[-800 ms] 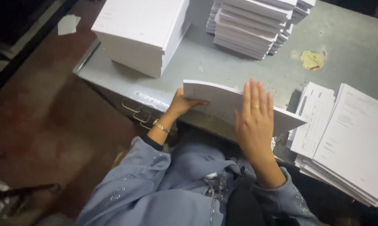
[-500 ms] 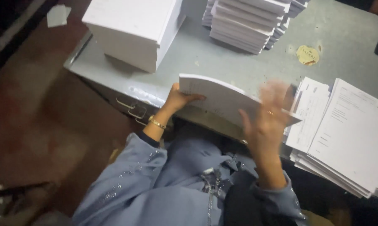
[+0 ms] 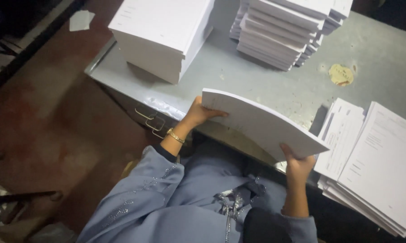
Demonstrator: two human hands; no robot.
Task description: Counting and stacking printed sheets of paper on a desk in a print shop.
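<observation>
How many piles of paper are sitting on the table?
3: a tall block at the table's left end, a stepped pile at the top middle, and a spread pile at right. More may lie out of view.

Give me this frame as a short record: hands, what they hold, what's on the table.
left hand: grips the left end of the paper bundle, thumb on top
right hand: grips the bundle's right end from below
paper bundle: white, bowed, held just above the table's near edge
table: grey metal, scuffed
thick paper block: at the table's left corner
stack of bundles: at the back, staggered
loose printed sheets: fanned pile at the right
bracelet: gold, on the left wrist
</observation>
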